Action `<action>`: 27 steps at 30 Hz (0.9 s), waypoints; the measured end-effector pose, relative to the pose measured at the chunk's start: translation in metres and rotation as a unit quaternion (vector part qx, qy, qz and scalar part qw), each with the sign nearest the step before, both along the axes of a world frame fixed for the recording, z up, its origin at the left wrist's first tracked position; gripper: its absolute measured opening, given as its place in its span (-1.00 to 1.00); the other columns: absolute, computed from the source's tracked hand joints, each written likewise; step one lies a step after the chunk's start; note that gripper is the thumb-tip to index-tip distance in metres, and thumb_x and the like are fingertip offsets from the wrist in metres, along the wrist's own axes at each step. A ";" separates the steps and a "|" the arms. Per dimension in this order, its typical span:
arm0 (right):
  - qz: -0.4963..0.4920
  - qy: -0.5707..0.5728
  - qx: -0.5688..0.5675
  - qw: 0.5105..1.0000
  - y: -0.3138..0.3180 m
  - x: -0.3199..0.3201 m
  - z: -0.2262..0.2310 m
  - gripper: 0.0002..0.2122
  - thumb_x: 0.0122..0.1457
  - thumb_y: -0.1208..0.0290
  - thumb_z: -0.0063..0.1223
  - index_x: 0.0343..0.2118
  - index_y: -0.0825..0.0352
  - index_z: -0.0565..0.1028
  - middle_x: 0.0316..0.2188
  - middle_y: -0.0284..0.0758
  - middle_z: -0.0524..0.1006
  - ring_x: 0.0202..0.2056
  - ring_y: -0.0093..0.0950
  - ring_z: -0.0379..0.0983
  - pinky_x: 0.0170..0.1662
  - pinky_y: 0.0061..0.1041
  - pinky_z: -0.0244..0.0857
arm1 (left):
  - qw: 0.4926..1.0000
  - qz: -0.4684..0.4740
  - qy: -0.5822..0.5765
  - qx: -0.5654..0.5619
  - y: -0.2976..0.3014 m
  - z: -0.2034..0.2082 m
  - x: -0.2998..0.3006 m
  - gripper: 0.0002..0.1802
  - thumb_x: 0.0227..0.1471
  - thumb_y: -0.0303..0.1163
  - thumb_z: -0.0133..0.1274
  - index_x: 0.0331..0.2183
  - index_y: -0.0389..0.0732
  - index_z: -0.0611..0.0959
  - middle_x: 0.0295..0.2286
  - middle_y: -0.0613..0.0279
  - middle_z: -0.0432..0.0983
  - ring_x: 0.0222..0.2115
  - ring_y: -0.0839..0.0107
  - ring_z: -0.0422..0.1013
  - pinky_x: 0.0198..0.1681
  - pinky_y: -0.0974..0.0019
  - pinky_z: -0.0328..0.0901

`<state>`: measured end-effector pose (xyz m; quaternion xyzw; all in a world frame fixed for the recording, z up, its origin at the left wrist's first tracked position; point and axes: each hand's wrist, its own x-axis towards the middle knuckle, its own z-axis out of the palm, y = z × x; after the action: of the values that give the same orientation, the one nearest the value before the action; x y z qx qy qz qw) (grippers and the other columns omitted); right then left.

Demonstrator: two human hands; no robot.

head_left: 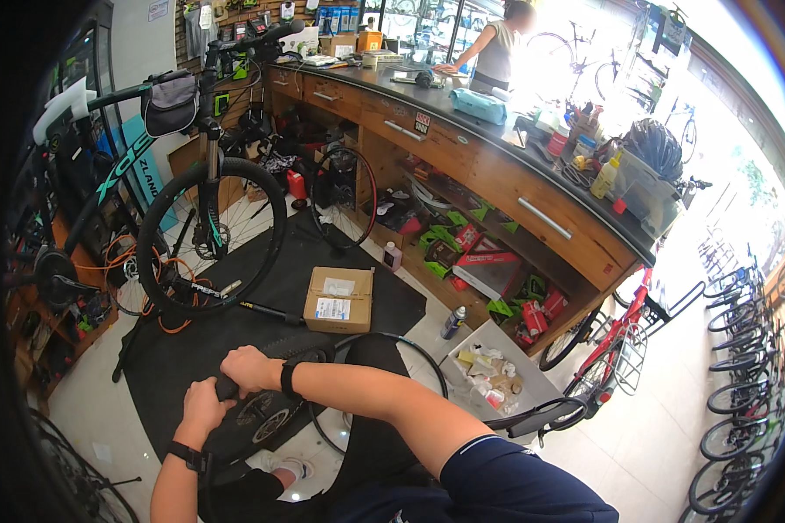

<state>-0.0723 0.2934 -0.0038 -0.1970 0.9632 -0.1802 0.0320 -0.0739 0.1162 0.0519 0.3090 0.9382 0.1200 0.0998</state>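
Note:
Both my hands are closed close together on the black tyre (226,387) of a bicycle wheel held low in front of me. My left hand (204,408) grips its near left side. Just beyond and to the right, my right hand (249,370) is wrapped over the same stretch of tyre. Below my right forearm shows the wheel's hub with its cassette (272,424); part of the wheel is hidden by that arm. A thin dark hoop (427,358) lies partly under the forearm. Past my hands stands a closed cardboard box (338,299) on the black mat (392,301).
A bicycle (209,192) stands at the left. A white bin (494,359) of litter and a spray can (453,322) are to the right. Behind runs a long wooden counter (488,187), where a person (497,52) stands. Several parked bicycles (733,383) line the far right.

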 end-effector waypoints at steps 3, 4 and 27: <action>-0.029 0.017 -0.007 0.999 -0.002 -0.007 -0.011 -0.60 -0.31 0.30 0.54 -0.35 0.30 0.63 -0.36 -0.18 0.65 -0.18 -0.17 0.60 -0.11 -0.25 0.46 | 1.000 0.016 0.026 0.002 0.002 0.000 0.000 -0.60 -0.26 -0.39 0.44 -0.34 -0.36 0.66 -0.38 -0.21 0.61 -0.26 -0.14 0.54 -0.18 -0.01 0.43; -0.040 0.018 -0.009 0.999 -0.003 -0.008 -0.013 -0.61 -0.31 0.31 0.54 -0.36 0.30 0.63 -0.37 -0.18 0.64 -0.18 -0.17 0.60 -0.11 -0.25 0.46 | 0.999 0.022 0.035 0.005 0.002 -0.001 0.000 -0.61 -0.26 -0.40 0.43 -0.34 -0.36 0.66 -0.38 -0.21 0.61 -0.26 -0.14 0.54 -0.18 -0.01 0.43; -0.088 0.071 0.004 0.994 0.013 -0.029 -0.021 -0.58 -0.31 0.12 0.55 -0.38 0.26 0.67 -0.41 -0.26 0.65 -0.27 -0.26 0.59 -0.15 -0.27 0.37 | 0.997 -0.023 0.016 0.070 0.011 -0.022 -0.046 -0.35 -0.36 -0.42 0.40 -0.14 -0.42 0.56 -0.34 -0.29 0.59 -0.22 -0.20 0.53 -0.18 -0.01 0.42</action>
<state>-0.1011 0.3061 -0.0247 -0.1232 0.9773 -0.1645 -0.0518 -0.1195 0.1270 0.0295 0.3387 0.9216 0.1777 0.0654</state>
